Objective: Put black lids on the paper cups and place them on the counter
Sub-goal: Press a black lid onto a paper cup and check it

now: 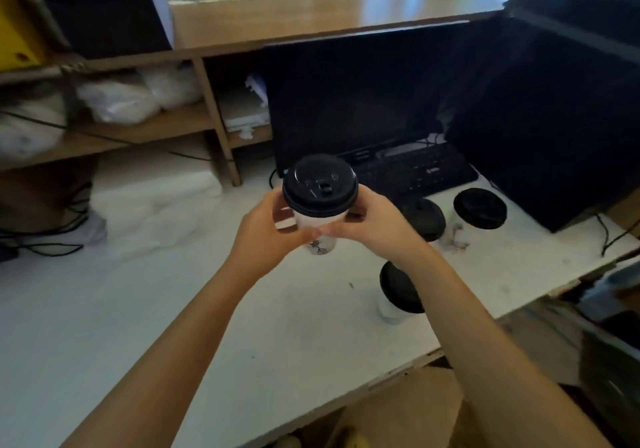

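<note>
2 grips: left hand (273, 238) and right hand (377, 229) curl round the paper cup (318, 220) mid-frame; squeezing its soft wall could pop the black lid (319, 184) loose.

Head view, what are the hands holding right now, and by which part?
A paper cup: the left hand and right hand both grip its white side wall, just under the black lid.

Glossy black plastic lid (320, 184); matt white paper cup (317, 231); matt white counter (138, 309); smooth wood shelf (145, 128).
</note>
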Demonstrator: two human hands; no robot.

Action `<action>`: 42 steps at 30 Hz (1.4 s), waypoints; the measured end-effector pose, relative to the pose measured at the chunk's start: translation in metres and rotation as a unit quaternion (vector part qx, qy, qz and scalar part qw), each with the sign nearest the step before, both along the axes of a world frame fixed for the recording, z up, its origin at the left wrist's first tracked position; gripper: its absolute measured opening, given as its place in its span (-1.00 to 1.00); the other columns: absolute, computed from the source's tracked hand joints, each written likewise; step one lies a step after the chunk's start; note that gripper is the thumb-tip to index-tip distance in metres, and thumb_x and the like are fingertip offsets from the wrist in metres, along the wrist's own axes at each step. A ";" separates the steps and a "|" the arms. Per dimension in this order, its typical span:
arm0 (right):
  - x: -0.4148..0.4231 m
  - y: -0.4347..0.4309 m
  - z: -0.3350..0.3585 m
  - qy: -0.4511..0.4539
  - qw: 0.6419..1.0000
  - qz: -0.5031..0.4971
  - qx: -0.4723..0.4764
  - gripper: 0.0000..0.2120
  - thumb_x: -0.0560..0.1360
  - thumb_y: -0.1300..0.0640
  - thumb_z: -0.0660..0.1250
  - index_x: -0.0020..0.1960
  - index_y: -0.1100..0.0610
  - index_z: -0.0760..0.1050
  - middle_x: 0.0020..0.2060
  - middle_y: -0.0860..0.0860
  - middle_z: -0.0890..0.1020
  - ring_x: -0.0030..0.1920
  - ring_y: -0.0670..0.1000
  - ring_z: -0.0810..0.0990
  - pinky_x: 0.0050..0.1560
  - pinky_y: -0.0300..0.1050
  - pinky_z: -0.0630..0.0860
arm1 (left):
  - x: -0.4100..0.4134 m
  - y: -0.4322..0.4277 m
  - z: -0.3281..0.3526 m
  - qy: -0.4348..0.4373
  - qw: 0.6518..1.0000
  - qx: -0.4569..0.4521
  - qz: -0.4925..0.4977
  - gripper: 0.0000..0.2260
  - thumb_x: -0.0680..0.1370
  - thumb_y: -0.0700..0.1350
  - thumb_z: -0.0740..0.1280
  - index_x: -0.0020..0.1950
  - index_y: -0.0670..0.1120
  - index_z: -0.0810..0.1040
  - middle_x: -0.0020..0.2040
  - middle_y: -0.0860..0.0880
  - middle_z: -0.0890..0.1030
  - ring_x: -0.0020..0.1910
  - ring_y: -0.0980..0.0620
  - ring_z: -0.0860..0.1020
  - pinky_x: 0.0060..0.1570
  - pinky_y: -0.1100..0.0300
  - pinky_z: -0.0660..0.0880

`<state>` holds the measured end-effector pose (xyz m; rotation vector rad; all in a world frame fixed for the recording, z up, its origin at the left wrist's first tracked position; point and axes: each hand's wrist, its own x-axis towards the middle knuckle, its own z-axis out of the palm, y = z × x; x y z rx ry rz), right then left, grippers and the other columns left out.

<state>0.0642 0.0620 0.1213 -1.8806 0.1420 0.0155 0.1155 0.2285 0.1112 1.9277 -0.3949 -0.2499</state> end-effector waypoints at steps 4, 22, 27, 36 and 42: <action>0.010 0.045 -0.048 0.045 0.997 0.021 0.055 -0.38 0.32 0.22 0.54 0.30 0.01 0.38 0.16 -0.10 0.55 0.20 -0.11 0.50 -0.10 -0.50 0.48 | -0.003 0.045 -0.036 0.031 0.998 0.038 0.030 -0.36 0.34 -0.18 0.53 0.36 -0.05 0.34 0.25 0.02 0.51 0.19 0.06 0.50 0.03 0.25 0.50; 0.011 0.091 -0.143 0.126 0.980 0.097 0.121 -0.24 0.40 0.25 0.47 0.48 -0.05 0.19 0.36 -0.16 0.42 0.38 -0.17 0.37 0.38 -0.19 0.34 | -0.029 0.088 -0.135 0.065 0.992 0.025 0.107 -0.39 0.40 -0.18 0.49 0.36 -0.09 0.28 0.22 0.10 0.41 0.17 0.15 0.45 0.01 0.46 0.46; 0.014 0.086 -0.140 0.135 0.983 0.077 0.093 -0.37 0.45 0.49 0.17 0.40 0.00 0.29 0.30 -0.11 0.46 0.31 -0.15 0.41 0.37 -0.18 0.35 | -0.028 0.099 -0.135 0.072 0.989 0.079 0.101 -0.50 0.48 -0.41 0.20 0.39 -0.10 0.28 0.32 0.00 0.41 0.25 0.06 0.44 0.09 0.24 0.43; 0.035 0.132 -0.108 0.054 0.986 -0.131 0.088 -0.70 0.62 0.02 0.11 0.27 0.04 0.49 0.18 -0.08 0.57 0.20 -0.13 0.51 0.27 -0.17 0.43 | 0.009 0.057 -0.091 0.078 0.980 -0.011 0.181 -0.68 0.64 -0.03 0.09 0.35 -0.01 0.44 0.33 0.10 0.46 0.31 0.16 0.40 0.27 0.32 0.30; 0.039 0.130 -0.119 0.011 0.991 -0.114 0.065 -0.79 0.59 0.15 0.19 0.17 0.05 0.52 0.03 -0.12 0.60 0.08 -0.18 0.56 0.13 -0.31 0.49 | 0.007 0.052 -0.107 0.032 0.980 0.010 0.198 -0.74 0.63 -0.15 0.11 0.17 -0.05 0.56 0.01 0.16 0.54 -0.03 0.31 0.50 -0.02 0.57 0.36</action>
